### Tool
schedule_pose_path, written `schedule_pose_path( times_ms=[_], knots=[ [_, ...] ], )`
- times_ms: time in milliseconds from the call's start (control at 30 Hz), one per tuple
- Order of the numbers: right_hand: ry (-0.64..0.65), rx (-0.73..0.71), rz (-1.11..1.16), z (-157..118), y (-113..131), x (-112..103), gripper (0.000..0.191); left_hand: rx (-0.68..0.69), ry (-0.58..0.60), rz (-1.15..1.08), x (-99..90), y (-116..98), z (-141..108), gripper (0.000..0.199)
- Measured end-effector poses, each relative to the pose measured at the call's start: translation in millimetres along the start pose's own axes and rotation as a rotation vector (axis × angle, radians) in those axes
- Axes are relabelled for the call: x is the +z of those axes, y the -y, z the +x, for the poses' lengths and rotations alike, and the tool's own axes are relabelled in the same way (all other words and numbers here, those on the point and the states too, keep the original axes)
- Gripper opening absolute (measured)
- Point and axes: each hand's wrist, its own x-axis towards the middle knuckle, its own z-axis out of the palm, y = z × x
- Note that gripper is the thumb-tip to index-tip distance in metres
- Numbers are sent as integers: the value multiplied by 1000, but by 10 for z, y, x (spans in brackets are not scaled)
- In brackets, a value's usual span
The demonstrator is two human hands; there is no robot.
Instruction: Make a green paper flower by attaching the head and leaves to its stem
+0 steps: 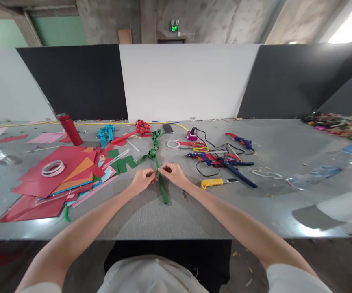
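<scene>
Between my hands, at the middle of the grey table, is a green paper stem with curled green paper pieces along its far part. My left hand pinches the stem from the left, fingers closed. From the right, my right hand pinches it at about the same height, thumb and forefinger together. The stem's lower end points toward me. Green paper scraps lie left of it. Behind them are a red paper flower and a blue paper flower.
At left, red paper sheets carry a tape roll, with a red bottle behind. To the right lie a yellow utility knife, dark blue pliers-like tools, corded glue guns, a phone and a plastic bottle.
</scene>
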Motion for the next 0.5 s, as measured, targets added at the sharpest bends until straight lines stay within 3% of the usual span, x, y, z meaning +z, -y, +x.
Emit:
schedule_pose_path(
  times_ms=[133, 500],
  knots=[
    [18, 9, 26, -9, 40, -3, 39, -2, 5, -3, -2, 8, -1, 30],
    [-8, -19, 4, -2, 37, -3, 27, -31, 16, -57, -9, -44, 1, 35]
  ],
)
